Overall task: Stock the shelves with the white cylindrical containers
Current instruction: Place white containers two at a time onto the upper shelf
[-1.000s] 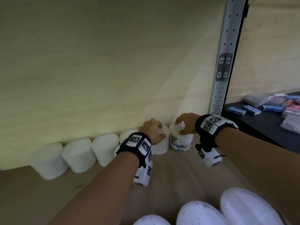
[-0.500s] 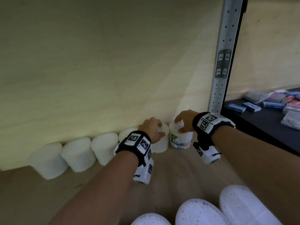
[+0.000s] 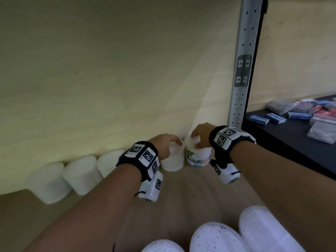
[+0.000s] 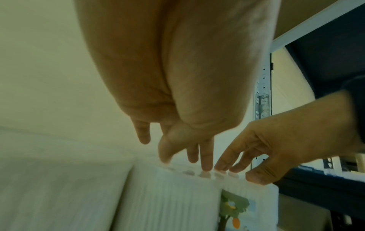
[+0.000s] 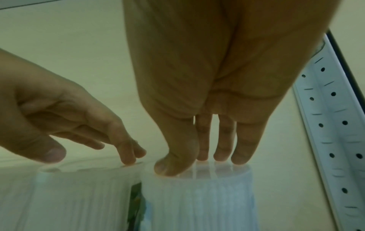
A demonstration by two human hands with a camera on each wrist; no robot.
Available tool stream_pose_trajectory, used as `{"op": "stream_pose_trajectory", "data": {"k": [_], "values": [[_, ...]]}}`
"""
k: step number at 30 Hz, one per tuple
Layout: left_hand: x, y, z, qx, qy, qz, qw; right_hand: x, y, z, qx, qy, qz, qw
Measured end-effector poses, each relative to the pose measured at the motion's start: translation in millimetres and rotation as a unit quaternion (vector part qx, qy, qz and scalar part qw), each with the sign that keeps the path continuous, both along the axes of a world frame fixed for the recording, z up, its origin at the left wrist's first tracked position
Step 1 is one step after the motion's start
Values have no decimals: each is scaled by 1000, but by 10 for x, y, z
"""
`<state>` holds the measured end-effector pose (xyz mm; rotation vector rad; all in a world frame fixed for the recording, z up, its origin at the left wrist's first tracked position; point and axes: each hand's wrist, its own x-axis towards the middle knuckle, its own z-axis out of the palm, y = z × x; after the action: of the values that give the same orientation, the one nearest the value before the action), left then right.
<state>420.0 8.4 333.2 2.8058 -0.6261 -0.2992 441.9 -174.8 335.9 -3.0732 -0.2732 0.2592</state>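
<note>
Several white cylindrical containers (image 3: pixel 81 174) stand in a row along the plywood back wall. My left hand (image 3: pixel 175 141) sits over a plain ribbed one (image 3: pixel 172 160), its straight fingertips (image 4: pixel 206 165) touching the lid. Beside it on the right stands a container with a picture label (image 3: pixel 199 157). My right hand (image 3: pixel 195 140) is on top of that container, with its thumb and fingertips (image 5: pixel 241 157) resting on the lid (image 5: pixel 197 173). Neither hand wraps round a container. More white containers (image 3: pixel 218 237) lie close to me at the bottom.
A perforated metal upright (image 3: pixel 243 60) rises just right of the labelled container. Beyond it, a dark shelf (image 3: pixel 291 142) carries blue boxes (image 3: pixel 259 119) and wrapped packets. Bare wooden shelf board (image 3: pixel 190 193) lies between the back row and the near containers.
Both hands stay on the same two container tops. The view has shifted slightly; nothing else has visibly moved.
</note>
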Motion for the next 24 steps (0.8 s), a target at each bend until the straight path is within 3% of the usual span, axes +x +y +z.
{"op": "stream_pose_trajectory", "data": {"k": [4, 8, 11, 24], "values": [[-10, -33, -56, -16, -53, 18, 998, -15, -4, -2, 9, -3, 0, 1000], [13, -114, -165, 29, -108, 83, 990, -9, -9, -3, 11, -1, 1, 1000], [36, -149, -206, 65, -108, 100, 987, -4, -9, -3, 10, 0, 3, 1000], [9, -60, -107, 7, -34, 38, 999, -4, -1, -4, 10, -4, 1, 1000]]}}
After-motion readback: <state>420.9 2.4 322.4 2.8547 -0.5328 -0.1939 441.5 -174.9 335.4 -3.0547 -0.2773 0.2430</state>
